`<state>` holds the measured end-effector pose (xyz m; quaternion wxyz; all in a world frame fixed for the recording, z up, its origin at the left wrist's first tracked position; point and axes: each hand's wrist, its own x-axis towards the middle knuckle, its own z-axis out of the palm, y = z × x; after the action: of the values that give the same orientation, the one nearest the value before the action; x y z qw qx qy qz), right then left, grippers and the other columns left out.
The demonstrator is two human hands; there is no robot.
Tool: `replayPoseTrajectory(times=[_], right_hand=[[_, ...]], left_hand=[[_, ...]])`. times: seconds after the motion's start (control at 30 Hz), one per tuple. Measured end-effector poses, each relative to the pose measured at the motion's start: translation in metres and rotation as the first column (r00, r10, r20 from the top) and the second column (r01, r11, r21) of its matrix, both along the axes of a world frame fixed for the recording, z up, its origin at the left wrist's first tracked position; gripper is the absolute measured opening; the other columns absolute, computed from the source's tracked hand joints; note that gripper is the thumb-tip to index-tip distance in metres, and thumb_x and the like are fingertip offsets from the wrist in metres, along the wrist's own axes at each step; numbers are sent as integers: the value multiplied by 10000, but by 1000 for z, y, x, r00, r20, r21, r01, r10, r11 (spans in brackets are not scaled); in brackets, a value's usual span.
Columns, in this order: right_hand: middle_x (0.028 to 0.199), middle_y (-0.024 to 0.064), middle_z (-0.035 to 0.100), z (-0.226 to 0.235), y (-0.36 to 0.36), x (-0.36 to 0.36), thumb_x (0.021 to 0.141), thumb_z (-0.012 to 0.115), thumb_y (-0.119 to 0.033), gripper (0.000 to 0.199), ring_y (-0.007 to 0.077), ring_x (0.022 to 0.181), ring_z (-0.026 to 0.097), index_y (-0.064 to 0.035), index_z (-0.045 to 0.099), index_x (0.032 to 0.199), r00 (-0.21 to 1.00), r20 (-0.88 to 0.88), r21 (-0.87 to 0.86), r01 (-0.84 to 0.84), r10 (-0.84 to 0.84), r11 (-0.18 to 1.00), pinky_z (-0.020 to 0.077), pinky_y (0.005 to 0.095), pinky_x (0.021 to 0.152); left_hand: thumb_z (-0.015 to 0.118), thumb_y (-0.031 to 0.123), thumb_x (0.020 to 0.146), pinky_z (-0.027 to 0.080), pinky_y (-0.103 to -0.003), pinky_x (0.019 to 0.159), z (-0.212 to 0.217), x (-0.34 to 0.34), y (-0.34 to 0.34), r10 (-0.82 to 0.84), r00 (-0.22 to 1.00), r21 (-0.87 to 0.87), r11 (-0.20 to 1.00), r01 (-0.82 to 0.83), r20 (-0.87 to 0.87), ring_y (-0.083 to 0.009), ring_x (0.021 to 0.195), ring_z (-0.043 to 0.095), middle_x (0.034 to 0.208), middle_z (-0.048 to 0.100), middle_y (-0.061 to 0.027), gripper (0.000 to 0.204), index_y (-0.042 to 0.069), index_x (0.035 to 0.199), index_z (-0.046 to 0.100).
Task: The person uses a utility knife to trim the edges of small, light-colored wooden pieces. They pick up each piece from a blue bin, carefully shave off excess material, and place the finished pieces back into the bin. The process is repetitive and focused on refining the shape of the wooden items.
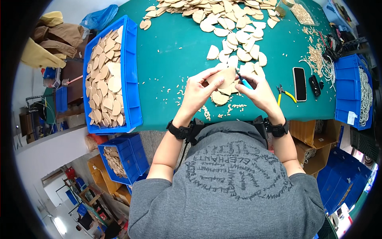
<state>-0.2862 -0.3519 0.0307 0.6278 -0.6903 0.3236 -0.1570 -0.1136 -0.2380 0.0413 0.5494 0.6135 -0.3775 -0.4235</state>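
My left hand (201, 89) is closed on a flat, tan, rounded wooden-looking piece (227, 77), held up above the green table. My right hand (258, 91) is closed round a blue-handled hand tool (246, 84). The tool's dark tip meets the right edge of the piece; its exact jaw shape is too small to make out. Just under my hands lies another tan piece (219, 98), with small tan chips (206, 113) scattered near it. Many similar half-round pieces (242, 36) spread from there up to a heap at the table's far edge.
A blue crate (133, 75) full of tan pieces stands on the left. To the right lie yellow-handled nippers (285, 95), a phone (299, 84), a black object (315, 85) and a chip pile (315, 57). At the right edge sits a blue bin (347, 93) with pale cord.
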Motion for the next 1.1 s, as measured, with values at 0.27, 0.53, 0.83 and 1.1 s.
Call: replayPoseTrajectory(times=[0.27,0.53,0.83,1.1], right_hand=[[653,-52,470,13,-3,14,790,646,-191,227,30,587,365,-16,655,934,994,-89,25,-63,65,998,304,207,519],[755,-5,554,11,-10,23,810,651,-202,258,68,712,482,-19,653,992,979,-177,-60,-109,97,992,390,227,653],[701,-4,520,4,-16,34,798,647,-207,269,65,648,442,-33,659,1004,975,-205,-53,-101,88,993,359,233,586],[692,-8,520,5,-20,43,792,652,-199,257,58,622,427,-37,667,990,959,-272,-5,-82,77,997,351,223,551]], left_hand=[[642,130,856,498,-204,661,3,14,6,21,982,-7,1000,-20,190,-65,822,593,963,657,-37,308,7,1137,616],[642,127,853,492,-205,653,4,23,-2,14,980,4,1000,-15,201,-63,796,595,945,664,-40,303,3,1129,621],[648,117,831,500,-234,692,0,29,-9,54,938,-6,998,-55,343,-90,827,622,950,686,-80,289,3,1096,637],[644,111,827,503,-250,716,2,34,-13,41,924,21,998,-53,379,-116,839,636,964,686,-102,289,1,1094,635]])
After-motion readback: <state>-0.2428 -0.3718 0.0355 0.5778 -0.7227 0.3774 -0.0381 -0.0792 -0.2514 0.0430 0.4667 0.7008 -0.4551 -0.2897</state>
